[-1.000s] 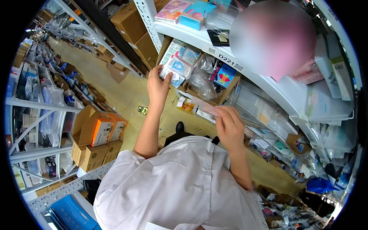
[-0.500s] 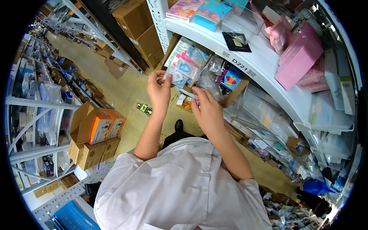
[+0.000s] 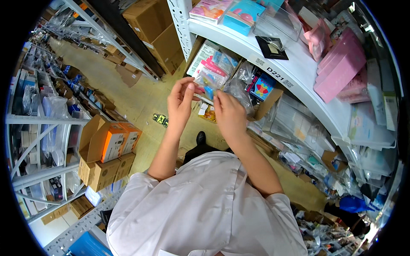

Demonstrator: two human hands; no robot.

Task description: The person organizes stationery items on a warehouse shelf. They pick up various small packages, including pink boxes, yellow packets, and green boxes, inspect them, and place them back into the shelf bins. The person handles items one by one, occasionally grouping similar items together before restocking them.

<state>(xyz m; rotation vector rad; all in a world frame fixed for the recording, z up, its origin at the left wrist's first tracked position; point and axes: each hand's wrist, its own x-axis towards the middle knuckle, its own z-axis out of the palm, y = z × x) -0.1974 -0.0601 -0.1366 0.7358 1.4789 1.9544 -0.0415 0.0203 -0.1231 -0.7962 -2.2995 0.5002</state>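
Though blurred, clear packet (image 3: 209, 88) aslant between both hands (image 3: 180, 102) (image 3: 231, 114), long axis unclear

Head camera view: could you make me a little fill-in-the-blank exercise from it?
1. The clear packet is between the right hand and the ____ hand.
2. The buttoned shirt is ____.
3. The boxes in the open carton are white and ____.
4. The shoe is ____.

Missing words: left; white; orange; black.

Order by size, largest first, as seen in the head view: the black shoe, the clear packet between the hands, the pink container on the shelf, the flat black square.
Pink container
Flat black square and clear packet: too alike to rank; packet partly hidden
Black shoe
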